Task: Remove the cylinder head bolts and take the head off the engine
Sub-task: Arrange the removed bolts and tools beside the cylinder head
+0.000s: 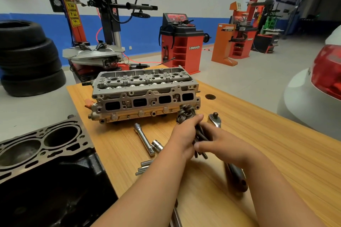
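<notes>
The cylinder head (145, 96) is already parted from the engine: it is set upright at the far middle of the wooden table (267, 143). The bare engine block (42, 145) is left at the near left, just beside the table edge, with two open bores in view. The task is therefore judged to be nearly done, with only the loose parts left to be dealt with.

The head bolts (186, 113) are gathered into one bundle, heads up and towards the head, probably so that they are kept together as a set. They overlap too much to be counted exactly. The bundle is gripped around the shanks by the left hand (182, 136), whose fingers are curled over it. The right hand (219, 142) is laid against the lower shanks with the thumb stretched out; whether its fingers close round them cannot be told.

One ratchet (215, 120) is laid on the table, partly under the right forearm. One extension bar (143, 138) and one socket (157, 144) are laid just left of the hands, within easy reach. What look like three short steel pieces (144, 167) are placed nearer. Three tyres (31, 57) are stacked at the far left.
</notes>
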The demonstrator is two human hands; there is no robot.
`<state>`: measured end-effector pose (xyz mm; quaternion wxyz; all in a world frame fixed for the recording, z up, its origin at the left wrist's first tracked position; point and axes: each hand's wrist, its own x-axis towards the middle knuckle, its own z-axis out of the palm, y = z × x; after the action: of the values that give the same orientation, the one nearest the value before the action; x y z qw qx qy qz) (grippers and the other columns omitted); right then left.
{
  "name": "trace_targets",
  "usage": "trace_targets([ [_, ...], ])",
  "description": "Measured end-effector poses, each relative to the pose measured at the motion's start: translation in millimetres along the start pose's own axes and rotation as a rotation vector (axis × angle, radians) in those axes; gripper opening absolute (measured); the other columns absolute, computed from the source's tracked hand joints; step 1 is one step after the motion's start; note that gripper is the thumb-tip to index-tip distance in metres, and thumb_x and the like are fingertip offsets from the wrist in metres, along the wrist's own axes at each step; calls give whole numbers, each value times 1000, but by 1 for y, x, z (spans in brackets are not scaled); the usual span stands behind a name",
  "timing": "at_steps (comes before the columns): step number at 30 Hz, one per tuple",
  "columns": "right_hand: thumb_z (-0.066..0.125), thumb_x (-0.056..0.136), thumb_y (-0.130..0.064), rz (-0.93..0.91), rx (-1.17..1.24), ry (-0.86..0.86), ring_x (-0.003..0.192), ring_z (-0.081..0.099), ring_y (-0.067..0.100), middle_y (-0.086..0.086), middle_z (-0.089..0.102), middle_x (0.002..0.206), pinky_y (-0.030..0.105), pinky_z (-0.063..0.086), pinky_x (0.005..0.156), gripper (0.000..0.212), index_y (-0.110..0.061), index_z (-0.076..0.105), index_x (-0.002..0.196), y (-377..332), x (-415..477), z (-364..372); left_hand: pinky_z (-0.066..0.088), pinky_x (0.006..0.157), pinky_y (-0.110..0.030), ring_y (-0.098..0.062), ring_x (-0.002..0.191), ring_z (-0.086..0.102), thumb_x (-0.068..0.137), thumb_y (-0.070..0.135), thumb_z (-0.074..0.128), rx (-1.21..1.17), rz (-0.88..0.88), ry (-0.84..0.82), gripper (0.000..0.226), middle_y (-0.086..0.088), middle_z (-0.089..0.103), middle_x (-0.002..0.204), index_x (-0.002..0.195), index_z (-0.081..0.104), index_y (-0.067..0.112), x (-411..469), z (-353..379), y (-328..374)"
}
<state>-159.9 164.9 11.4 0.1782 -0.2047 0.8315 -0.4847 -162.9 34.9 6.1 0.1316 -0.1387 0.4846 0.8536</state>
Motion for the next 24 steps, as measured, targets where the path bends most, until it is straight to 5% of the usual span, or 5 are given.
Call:
trace_targets([
  [9,68,74,-5,9,13,52,62,67,10,-3,68,71,20,52,54,29,-25,60,94,3,7,9,51,82,-32,-16,97,63,85,30,68,373,-11,-247,15,1,72,98,100,71,30,-6,-20,1],
  [12,62,79,-6,172,-6,210,50,61,14,7,63,67,26,53,48,13,-14,58,87,4,25,11,46,82,-27,-15,105,55,83,51,63,851,149,-99,53,3,60,120,128,54,25,-12,-27,7],
  [15,64,82,-19,352,-429,304,54,58,12,2,61,69,20,43,41,12,-18,52,82,-5,58,11,46,89,-34,-20,121,47,81,61,56,1202,364,194,75,2,47,140,145,37,27,-17,-44,8],
  [19,54,88,-25,489,-828,253,83,61,19,7,61,98,28,50,61,36,-8,51,120,-1,88,26,26,111,-45,-28,137,28,92,60,36,1738,354,352,65,-5,34,150,147,32,25,-28,-84,-7],
  [24,43,94,-46,504,-829,365,139,23,34,16,22,155,48,26,112,78,-4,10,151,23,95,53,7,118,-47,-31,146,8,91,62,29,1701,261,304,70,0,8,162,153,12,33,-24,-105,-20],
])
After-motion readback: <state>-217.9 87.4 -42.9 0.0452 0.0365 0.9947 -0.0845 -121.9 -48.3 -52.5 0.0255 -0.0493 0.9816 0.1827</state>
